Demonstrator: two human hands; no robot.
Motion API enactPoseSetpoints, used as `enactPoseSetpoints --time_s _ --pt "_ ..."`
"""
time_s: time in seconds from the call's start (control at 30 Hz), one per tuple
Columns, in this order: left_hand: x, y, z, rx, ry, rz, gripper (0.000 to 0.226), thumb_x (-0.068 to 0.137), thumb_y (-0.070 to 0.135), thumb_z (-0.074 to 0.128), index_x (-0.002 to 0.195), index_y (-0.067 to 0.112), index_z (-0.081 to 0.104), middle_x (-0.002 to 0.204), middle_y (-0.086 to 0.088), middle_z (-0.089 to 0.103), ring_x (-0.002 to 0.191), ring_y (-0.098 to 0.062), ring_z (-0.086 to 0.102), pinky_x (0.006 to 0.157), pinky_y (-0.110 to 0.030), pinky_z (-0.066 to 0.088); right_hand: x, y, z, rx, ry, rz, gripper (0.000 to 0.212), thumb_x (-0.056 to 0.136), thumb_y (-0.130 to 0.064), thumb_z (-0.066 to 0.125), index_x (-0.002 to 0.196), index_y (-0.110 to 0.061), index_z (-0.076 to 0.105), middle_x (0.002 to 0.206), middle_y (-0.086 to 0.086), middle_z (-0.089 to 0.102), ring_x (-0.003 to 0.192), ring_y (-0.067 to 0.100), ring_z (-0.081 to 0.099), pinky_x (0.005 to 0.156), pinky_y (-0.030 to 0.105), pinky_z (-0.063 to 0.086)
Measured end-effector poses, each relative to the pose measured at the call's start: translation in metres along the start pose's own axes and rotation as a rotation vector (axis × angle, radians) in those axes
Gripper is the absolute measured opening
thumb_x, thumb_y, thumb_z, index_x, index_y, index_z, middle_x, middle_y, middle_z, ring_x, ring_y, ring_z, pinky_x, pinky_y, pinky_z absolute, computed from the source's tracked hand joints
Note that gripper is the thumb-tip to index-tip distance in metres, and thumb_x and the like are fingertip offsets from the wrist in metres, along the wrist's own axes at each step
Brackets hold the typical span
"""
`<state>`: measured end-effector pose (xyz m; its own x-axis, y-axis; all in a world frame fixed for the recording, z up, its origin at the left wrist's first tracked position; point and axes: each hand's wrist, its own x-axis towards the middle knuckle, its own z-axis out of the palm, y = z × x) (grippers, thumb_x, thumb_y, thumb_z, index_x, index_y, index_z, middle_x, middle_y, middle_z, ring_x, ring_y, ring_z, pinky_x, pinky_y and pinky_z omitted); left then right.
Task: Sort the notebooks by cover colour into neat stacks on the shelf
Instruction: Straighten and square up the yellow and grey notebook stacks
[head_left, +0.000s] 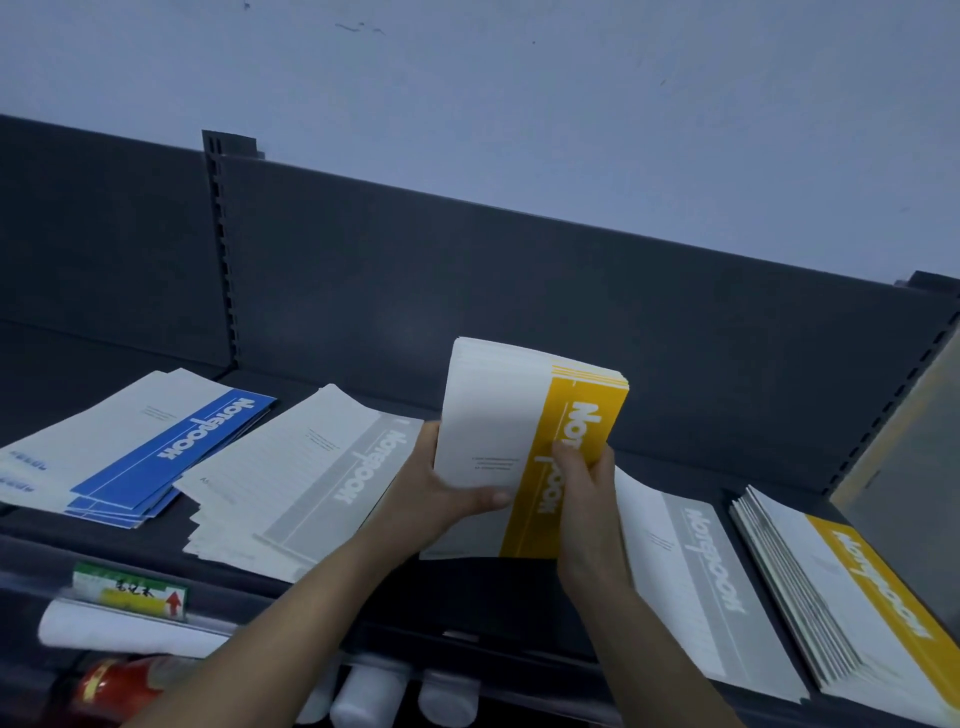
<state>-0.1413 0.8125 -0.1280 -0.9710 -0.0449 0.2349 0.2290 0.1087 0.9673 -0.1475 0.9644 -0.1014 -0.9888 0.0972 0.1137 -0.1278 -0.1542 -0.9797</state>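
Observation:
Both my hands hold a thick bundle of yellow-banded notebooks (524, 431), tilted up above the dark shelf (322, 374). My left hand (441, 488) grips its left edge with the thumb across the white cover. My right hand (582, 493) grips the lower right side over the yellow band. On the shelf lie a fanned stack of blue notebooks (156, 447) at the left, a loose grey stack (306, 478) beside it, another grey stack (691, 566) right of my hands, and a yellow stack (852, 592) at the far right.
A dark back panel (519, 291) with slotted uprights closes the shelf behind. A green and yellow price label (130, 597) sits on the front rail. Below are white bottles (374, 696), a red can (114, 686) and a white roll (124, 629). A grey panel (904, 467) stands at the right.

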Motion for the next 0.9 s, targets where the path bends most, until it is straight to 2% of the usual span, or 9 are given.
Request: enactPoseSetpoints --time_s 0.1,0.2,0.3,0.43,0.53,0.63,0.77,0.83,0.9 --pt "-0.001 -0.002 0.002 0.032 0.006 0.004 0.053 0.067 0.015 0.087 0.109 0.030 0.059 0.105 0.010 0.071 0.098 -0.002 0.066 0.084 -0.022 0.054 -0.001 0.003 0.002 -0.003 0.036 -0.012 0.010 0.089 -0.027 0.053 0.098 -0.029 0.051 0.101 0.002 0.063 0.095 0.023 0.063 0.081 0.043 0.052" --pt "0.000 -0.003 0.002 0.061 0.027 -0.014 0.058 0.062 0.023 0.089 0.111 0.029 0.058 0.106 0.010 0.070 0.098 -0.002 0.065 0.088 -0.028 0.054 -0.003 0.008 0.003 0.001 0.084 -0.057 0.023 0.075 -0.027 0.046 0.098 -0.027 0.051 0.097 0.004 0.061 0.088 0.020 0.060 0.075 0.038 0.050" --pt "-0.001 -0.005 0.000 0.112 0.022 -0.065 0.069 0.057 0.033 0.086 0.118 0.027 0.054 0.113 0.010 0.066 0.105 -0.005 0.062 0.095 -0.037 0.051 -0.008 0.010 0.002 -0.059 0.072 -0.071 0.020 0.088 -0.010 0.044 0.106 -0.018 0.048 0.094 0.002 0.060 0.084 0.016 0.057 0.070 0.033 0.047" --pt "-0.001 0.000 -0.002 0.210 0.035 -0.097 0.060 0.064 0.036 0.085 0.115 0.032 0.055 0.117 0.006 0.063 0.106 -0.007 0.060 0.095 -0.037 0.050 -0.011 0.005 0.000 -0.144 0.051 -0.063 0.023 0.093 -0.001 0.039 0.111 -0.013 0.044 0.093 -0.001 0.058 0.083 0.012 0.057 0.070 0.031 0.047" --pt "-0.002 0.003 -0.005 0.249 0.076 -0.129 0.058 0.070 0.038 0.083 0.118 0.026 0.055 0.114 0.007 0.065 0.103 -0.008 0.061 0.091 -0.037 0.051 -0.013 0.001 -0.003 -0.232 -0.011 -0.063 0.022 0.094 -0.003 0.041 0.107 -0.019 0.046 0.093 -0.006 0.058 0.081 0.006 0.056 0.068 0.027 0.046" --pt "-0.003 0.013 -0.008 0.231 0.043 -0.174 0.042 0.076 0.036 0.078 0.113 0.025 0.060 0.107 0.009 0.069 0.097 -0.009 0.065 0.087 -0.034 0.053 -0.010 -0.003 -0.010 -0.344 -0.054 -0.094 0.019 0.096 -0.009 0.046 0.102 -0.028 0.047 0.096 -0.012 0.060 0.087 0.006 0.059 0.075 0.031 0.047" --pt "0.000 0.027 -0.006 0.182 -0.042 -0.253 0.019 0.087 0.036 0.067 0.103 0.026 0.065 0.104 0.006 0.070 0.092 -0.011 0.066 0.079 -0.028 0.054 -0.002 -0.007 -0.019 -0.519 -0.058 -0.107 0.014 0.099 -0.019 0.048 0.113 -0.020 0.048 0.103 -0.007 0.060 0.093 0.012 0.060 0.078 0.033 0.049" --pt "0.003 0.026 -0.003 0.235 -0.061 -0.267 0.021 0.092 0.039 0.059 0.107 0.024 0.063 0.100 0.007 0.068 0.089 -0.009 0.064 0.073 -0.024 0.051 0.004 -0.006 -0.021 -0.605 -0.061 -0.062 0.019 0.100 -0.022 0.046 0.117 -0.015 0.049 0.110 0.000 0.060 0.093 0.017 0.059 0.082 0.035 0.049" --pt "0.005 0.020 0.000 0.352 -0.053 -0.282 0.031 0.093 0.043 0.055 0.115 0.021 0.060 0.105 0.006 0.066 0.094 -0.014 0.063 0.079 -0.029 0.051 0.009 -0.003 -0.022 -0.742 -0.088 0.010 0.023 0.101 -0.025 0.043 0.118 -0.011 0.049 0.112 0.003 0.060 0.090 0.017 0.058 0.082 0.034 0.047"
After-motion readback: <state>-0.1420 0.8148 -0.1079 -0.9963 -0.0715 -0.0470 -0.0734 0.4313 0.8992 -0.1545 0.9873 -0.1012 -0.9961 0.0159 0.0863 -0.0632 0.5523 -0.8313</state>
